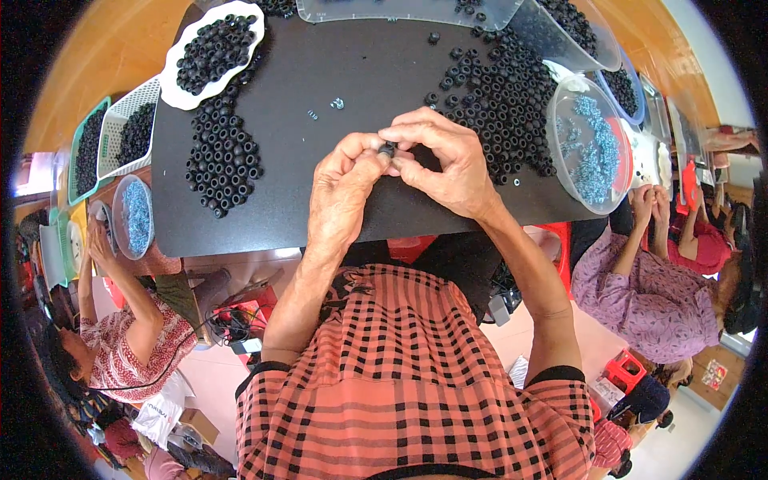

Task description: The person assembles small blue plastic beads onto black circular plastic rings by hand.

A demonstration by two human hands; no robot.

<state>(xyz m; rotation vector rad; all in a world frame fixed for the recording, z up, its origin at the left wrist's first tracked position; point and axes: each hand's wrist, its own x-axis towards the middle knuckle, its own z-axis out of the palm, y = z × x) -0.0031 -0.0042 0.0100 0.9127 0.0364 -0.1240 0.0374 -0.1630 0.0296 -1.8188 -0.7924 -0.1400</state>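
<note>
My left hand (339, 186) and my right hand (450, 164) meet over the near part of the dark table. Between their fingertips is a small black ring-shaped part (387, 150), pinched by both; my fingers partly cover it, and whether a spring sits in it cannot be made out. Just beyond my hands lie a few small metal springs (338, 103). A spread of loose black rings (512, 104) lies to the right of my right hand, and a smaller heap of black rings (220, 164) is off to the left.
A round clear tub (560, 172) of bluish springs stands at the right edge. A white scalloped plate (171, 90) of black rings is at the far left, near a white basket (112, 132). A clear tray (400, 8) lies at the back. Other people work on both sides.
</note>
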